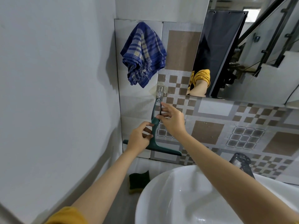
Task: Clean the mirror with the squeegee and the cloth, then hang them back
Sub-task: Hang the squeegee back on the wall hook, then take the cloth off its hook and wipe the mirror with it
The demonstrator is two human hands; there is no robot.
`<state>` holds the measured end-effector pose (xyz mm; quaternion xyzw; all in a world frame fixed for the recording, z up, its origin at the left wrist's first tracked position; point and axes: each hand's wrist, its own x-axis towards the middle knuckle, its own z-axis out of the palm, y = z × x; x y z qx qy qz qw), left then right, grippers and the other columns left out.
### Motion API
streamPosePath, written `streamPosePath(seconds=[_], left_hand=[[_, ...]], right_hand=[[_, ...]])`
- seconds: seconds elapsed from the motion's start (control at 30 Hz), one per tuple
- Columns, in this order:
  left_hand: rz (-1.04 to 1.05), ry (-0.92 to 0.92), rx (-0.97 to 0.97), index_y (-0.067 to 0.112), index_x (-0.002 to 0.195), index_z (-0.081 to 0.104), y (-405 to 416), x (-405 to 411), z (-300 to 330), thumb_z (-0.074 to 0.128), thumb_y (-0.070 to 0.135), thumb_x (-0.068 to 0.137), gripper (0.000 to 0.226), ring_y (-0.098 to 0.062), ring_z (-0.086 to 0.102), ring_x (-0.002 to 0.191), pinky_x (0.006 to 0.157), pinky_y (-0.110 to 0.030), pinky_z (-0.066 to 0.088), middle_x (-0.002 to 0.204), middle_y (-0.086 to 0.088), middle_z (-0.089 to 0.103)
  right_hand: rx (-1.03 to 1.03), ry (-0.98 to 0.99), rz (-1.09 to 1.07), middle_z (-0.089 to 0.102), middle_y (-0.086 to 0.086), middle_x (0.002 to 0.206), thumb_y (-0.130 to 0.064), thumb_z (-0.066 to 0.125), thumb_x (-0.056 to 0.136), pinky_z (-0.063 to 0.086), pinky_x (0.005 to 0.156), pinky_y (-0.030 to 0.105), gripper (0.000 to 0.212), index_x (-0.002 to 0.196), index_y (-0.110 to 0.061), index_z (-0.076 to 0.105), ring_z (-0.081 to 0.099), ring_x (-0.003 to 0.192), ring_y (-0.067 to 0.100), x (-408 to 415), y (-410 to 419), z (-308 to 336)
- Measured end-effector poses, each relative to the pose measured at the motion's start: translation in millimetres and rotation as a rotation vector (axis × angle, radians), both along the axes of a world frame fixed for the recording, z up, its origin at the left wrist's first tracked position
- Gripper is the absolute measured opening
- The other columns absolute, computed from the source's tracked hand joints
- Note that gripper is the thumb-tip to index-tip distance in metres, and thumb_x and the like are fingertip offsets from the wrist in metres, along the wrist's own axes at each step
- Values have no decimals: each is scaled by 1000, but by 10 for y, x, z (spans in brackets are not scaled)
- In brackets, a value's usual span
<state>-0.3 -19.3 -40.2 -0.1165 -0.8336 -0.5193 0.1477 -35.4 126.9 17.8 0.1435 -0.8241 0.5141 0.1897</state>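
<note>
A dark green squeegee [163, 150] hangs against the tiled wall, its cord loop reaching up to a clear hook [160, 91]. My left hand [140, 138] grips the squeegee's handle just above the blade. My right hand [172, 119] pinches the cord loop near the top of the handle. A blue checked cloth [143, 54] hangs on the wall above, apart from both hands. The mirror [252, 50] fills the upper right and reflects a yellow sleeve.
A white sink basin [161, 191] sits below my arms, with a dark tap [242, 162] behind it. A green and yellow sponge [139, 180] lies on the ledge left of the basin. A plain white wall closes off the left side.
</note>
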Motion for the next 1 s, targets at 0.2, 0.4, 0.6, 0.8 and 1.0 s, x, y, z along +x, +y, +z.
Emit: streamPosePath(seconds=[0.2, 0.4, 0.6, 0.8, 1.0], left_hand=[[-33, -26, -12, 19, 109, 60, -34, 8, 77, 66, 9, 83, 29, -11, 61, 94, 73, -17, 53, 101, 5, 62], [67, 153, 187, 19, 105, 61, -112, 163, 480, 65, 13, 84, 22, -20, 68, 75, 70, -25, 57, 98, 1, 66], [273, 664, 319, 8, 96, 63, -168, 187, 1570, 62, 13, 86, 11, -12, 63, 64, 56, -21, 52, 76, 1, 62], [419, 539, 330, 13, 94, 63, -296, -180, 2490, 53, 19, 86, 13, -2, 54, 71, 64, -11, 43, 83, 6, 60], [304, 91, 395, 20, 76, 64, -409, -519, 2860, 51, 22, 86, 17, -25, 62, 80, 79, -42, 54, 87, -7, 66]], right_hand=[[93, 107, -80, 67, 5, 116, -21, 70, 86, 56, 80, 26, 47, 130, -12, 56, 64, 86, 11, 29, 47, 22], [0, 446, -117, 67, 4, 99, -14, 68, 87, 59, 69, 33, 28, 114, -7, 64, 63, 81, 16, 88, -13, 468], [-72, 580, -80, 66, 4, 101, -12, 65, 88, 56, 77, 25, 29, 117, -8, 64, 63, 86, 12, 21, -195, 1253], [-48, 477, -93, 67, 0, 108, -19, 59, 91, 49, 84, 25, 32, 124, -18, 61, 60, 96, 12, -175, -395, 1828], [-113, 317, -37, 67, 2, 107, -20, 58, 93, 54, 77, 27, 27, 120, -19, 63, 60, 79, 6, -302, -539, 1956]])
